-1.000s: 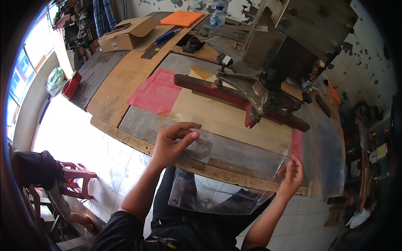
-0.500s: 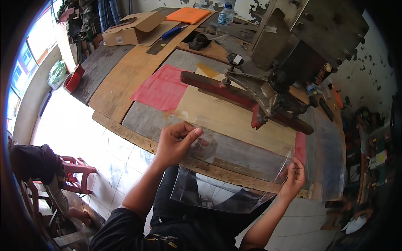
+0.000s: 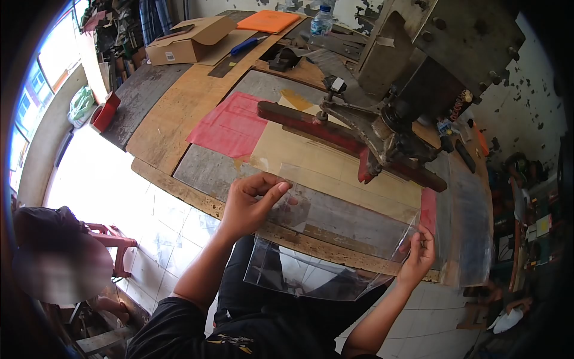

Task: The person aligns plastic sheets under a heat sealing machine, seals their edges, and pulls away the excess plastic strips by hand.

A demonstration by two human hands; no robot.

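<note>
A clear plastic sheet (image 3: 353,230), folded and see-through, spans between my hands at the table's front edge, its lower part hanging over my lap. My left hand (image 3: 254,203) pinches its upper left corner between thumb and fingers. At the right edge, my right hand (image 3: 417,257) grips the sheet with bent fingers. Behind the sheet, a tan board (image 3: 311,152) lies on the grey work surface beside a pink sheet (image 3: 230,125). A red metal bar (image 3: 311,128) of the press reaches across above the board.
The press body (image 3: 442,48) stands at the back right. A cardboard box (image 3: 191,40), an orange folder (image 3: 269,21), a blue cutter (image 3: 245,45) and a water bottle (image 3: 321,21) are at the back. More clear sheets (image 3: 469,227) lie right. Another person (image 3: 60,257) is at lower left.
The view has shifted slightly, and the plastic sheet's upper left part has risen a little over the board with my left hand. Both hands keep their hold. The person at lower left has moved.
</note>
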